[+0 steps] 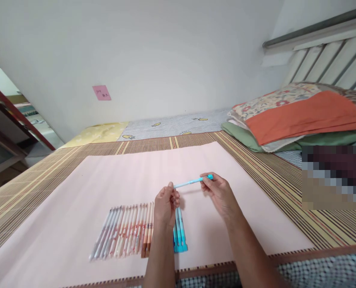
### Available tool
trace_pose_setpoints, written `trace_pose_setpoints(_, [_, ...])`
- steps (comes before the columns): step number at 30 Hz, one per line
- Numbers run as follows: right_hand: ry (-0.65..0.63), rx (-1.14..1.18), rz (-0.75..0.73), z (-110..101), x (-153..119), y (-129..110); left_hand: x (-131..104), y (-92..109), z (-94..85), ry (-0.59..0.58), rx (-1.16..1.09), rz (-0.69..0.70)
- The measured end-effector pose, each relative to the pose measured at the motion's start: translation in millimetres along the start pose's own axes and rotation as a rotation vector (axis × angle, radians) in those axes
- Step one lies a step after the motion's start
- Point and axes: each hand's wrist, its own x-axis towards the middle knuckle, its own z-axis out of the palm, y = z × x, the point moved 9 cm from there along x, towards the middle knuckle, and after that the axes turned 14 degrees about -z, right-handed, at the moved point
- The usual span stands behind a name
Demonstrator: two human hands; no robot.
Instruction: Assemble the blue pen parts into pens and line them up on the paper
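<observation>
A slim blue pen (191, 182) with a bright turquoise end is held nearly level above a pale pink sheet (129, 172). My left hand (166, 202) pinches its lighter end, and my right hand (215, 188) grips the turquoise end between thumb and fingers. Beneath my left forearm lies a row of pens: pale and pinkish pens (123, 232) to the left, some brown-ended pens (147, 236) beside them, and several turquoise pens (180, 232) to the right. My left forearm hides the middle of the row.
The pink sheet lies on a striped bamboo mat (36, 180). Folded bedding with an orange and floral cover (304, 116) is piled at the right, by a slatted headboard (330, 60). A pink note (101, 93) is on the wall behind. A blurred patch covers the right edge.
</observation>
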Motion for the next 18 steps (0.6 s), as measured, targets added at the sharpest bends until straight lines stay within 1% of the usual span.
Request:
trace_pose_setpoints(8, [-0.081,-0.024,0.014,13,-3,10,2,-9,5.3,-0.055,-0.029,-0.044])
trace_pose_setpoints(12, [-0.109,-0.05,-0.009,18,-4,9,0,-8,10.2,-0.089,-0.035,-0.042])
trace_pose_setpoints(15, [-0.082,-0.069,-0.027,18,-4,5,-5,-4,14.8,-0.12,-0.025,0.01])
trace_pose_setpoints(18, [0.009,-0.05,-0.007,15,-5,7,-9,0,18.7,-0.121,0.003,0.08])
